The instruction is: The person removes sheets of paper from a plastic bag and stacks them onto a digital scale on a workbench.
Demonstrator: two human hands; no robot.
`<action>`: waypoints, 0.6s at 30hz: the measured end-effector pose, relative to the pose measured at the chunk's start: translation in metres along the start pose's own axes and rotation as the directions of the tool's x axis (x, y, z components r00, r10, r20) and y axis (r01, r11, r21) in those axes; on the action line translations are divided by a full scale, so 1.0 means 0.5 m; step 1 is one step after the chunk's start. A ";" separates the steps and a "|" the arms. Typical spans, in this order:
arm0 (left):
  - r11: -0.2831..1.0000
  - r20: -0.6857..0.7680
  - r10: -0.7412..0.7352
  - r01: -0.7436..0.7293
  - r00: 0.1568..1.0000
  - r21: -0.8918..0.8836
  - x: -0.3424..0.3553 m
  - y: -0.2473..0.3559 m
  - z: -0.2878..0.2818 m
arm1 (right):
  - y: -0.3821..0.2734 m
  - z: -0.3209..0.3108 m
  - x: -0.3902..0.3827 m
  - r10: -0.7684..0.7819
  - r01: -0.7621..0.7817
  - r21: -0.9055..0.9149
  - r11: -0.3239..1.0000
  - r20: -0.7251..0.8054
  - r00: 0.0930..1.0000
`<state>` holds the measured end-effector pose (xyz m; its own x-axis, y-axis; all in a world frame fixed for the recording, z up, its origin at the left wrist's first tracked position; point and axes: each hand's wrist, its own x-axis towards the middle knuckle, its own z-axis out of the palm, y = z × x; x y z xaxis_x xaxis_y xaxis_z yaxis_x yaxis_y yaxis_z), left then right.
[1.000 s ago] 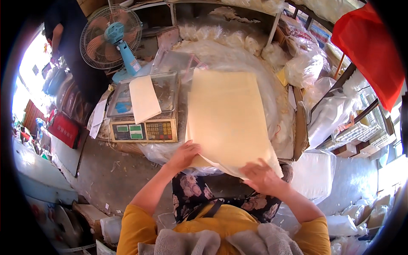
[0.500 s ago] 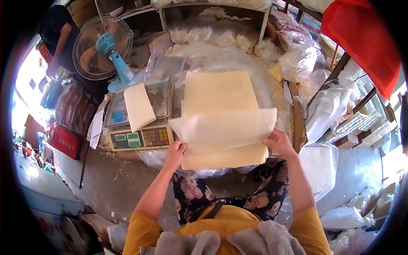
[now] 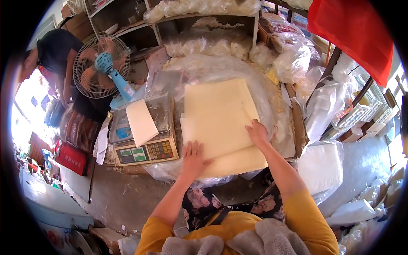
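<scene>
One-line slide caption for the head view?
Both hands, left hand and right hand, lie flat on a stack of cream sheets beside a weighing scale.

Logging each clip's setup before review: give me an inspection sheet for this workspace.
Surface: worktable draped in clear plastic.
Job's things: stack of pale cream sheets, top sheet lying skewed.
Clutter: weighing scale with a cream sheet piece on its pan; plastic bags.
Grippers: left hand flat on the stack's near edge; right hand flat on its right side.
Cables: nothing seen.
Surroundings: electric fan, shelves, red cloth, another person at far left.
</scene>
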<state>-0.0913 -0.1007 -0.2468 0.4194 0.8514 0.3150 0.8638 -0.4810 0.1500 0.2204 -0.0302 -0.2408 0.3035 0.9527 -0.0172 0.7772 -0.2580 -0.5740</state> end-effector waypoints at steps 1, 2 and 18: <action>0.999 0.124 -0.030 0.028 0.992 0.016 -0.001 -0.002 0.021 | -0.006 -0.006 -0.010 0.003 -0.004 -0.005 1.000 -0.001 1.000; 1.000 0.124 -0.029 0.028 0.992 0.013 0.000 -0.005 0.032 | -0.015 -0.011 -0.025 -0.132 0.128 -0.121 0.984 -0.030 0.991; 0.986 0.186 -0.048 0.076 0.981 -0.149 0.016 0.005 -0.149 | -0.213 -0.023 -0.233 -0.757 0.766 -0.007 0.642 0.155 0.635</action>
<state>-0.1067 -0.1107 -0.1741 0.4224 0.8974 0.1276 0.8419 -0.4406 0.3116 0.1085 -0.1157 -0.1681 -0.4806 0.8253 0.2963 0.7354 0.5634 -0.3765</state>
